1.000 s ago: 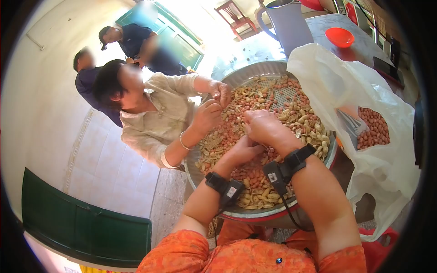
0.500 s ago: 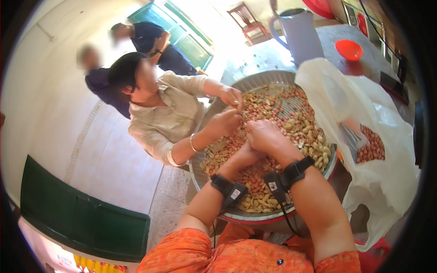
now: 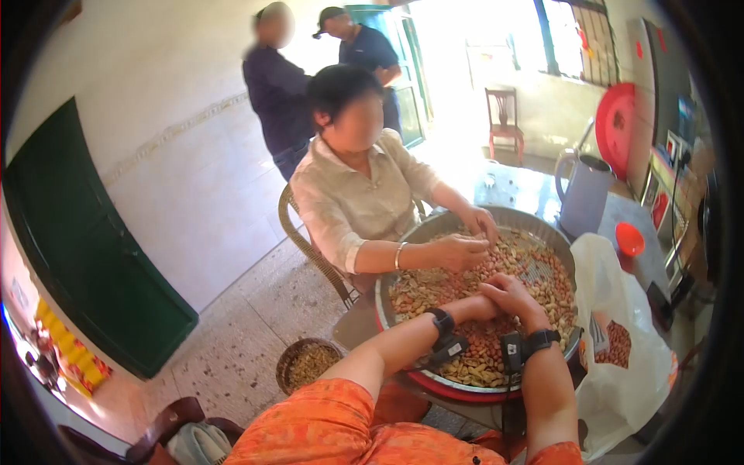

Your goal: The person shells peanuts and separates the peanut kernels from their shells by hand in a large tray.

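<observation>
A large round metal tray point(image 3: 381, 298) holds shelled pink peanuts and pale peanut shells point(image 3: 473, 370). Over its middle, my left hand point(image 3: 479, 308) and my right hand point(image 3: 513, 296) meet, fingers closed together. My right hand partly covers the left, and whatever sits between the fingertips is hidden. Both wrists wear black straps with small boxes. Just beyond my hands, a person in a beige shirt point(image 3: 353, 201) holds both hands point(image 3: 469, 246) close together above the same tray.
A white plastic bag point(image 3: 632, 310) with reddish peanuts point(image 3: 614, 346) stands right of the tray. Behind are a grey pitcher point(image 3: 587, 194) and an orange bowl point(image 3: 629, 240). A basket of shells point(image 3: 308, 364) sits on the floor at left. Two people point(image 3: 283, 93) stand at the back.
My view has turned up and to the left, so the tray sits lower and further right. The floor basket has come into view. My hands stay together over the tray.
</observation>
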A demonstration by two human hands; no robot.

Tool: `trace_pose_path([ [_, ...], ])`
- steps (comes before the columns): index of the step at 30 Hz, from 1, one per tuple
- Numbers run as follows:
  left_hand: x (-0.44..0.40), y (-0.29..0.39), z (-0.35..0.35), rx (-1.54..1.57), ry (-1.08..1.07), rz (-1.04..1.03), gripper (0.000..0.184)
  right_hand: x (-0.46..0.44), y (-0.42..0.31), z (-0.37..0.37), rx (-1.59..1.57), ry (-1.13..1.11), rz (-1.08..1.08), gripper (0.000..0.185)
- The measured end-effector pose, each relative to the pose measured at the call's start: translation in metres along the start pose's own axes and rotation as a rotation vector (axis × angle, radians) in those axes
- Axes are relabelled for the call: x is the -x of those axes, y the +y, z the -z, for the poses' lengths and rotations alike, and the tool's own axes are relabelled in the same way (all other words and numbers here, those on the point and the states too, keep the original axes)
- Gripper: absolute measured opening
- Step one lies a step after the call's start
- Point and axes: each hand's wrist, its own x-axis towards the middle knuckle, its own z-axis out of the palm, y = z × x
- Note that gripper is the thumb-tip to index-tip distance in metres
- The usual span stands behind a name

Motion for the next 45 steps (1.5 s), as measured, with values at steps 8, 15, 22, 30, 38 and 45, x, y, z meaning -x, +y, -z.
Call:
trace_pose_path([
  [8, 0.093, 0.023, 0.021, -0.867, -0.033, -0.418, 0.032, 0.003, -0.008, 0.004, -0.047, -0.04, -0.123, 0.027],
  [15, 0.173, -0.023, 0.027, -0.652, 0.467, -0.617, 0.021, -0.015, -0.023, 0.008, 0.307, -0.197, -0.196, 0.023],
  [22, 0.18, -0.047, 0.012, -0.613, 0.609, -0.669, 0.013, 0.028, -0.095, -0.007, 0.147, -0.276, -0.058, 0.012],
  [30, 0.185, -0.053, 0.012, -0.497, 0.596, -0.747, 0.013, 0.126, -0.172, -0.027, -0.059, -0.83, -0.775, 0.014],
  [38, 0.264, -0.101, 0.017, -0.4, 0.344, -0.84, 0.01, 0.135, -0.175, -0.032, -0.203, -0.74, -0.79, 0.015],
  [45, 0.339, -0.209, -0.003, -0.788, -0.768, -0.122, 0.021, 0.136, -0.163, -0.024, -0.275, -0.694, -0.752, 0.016],
])
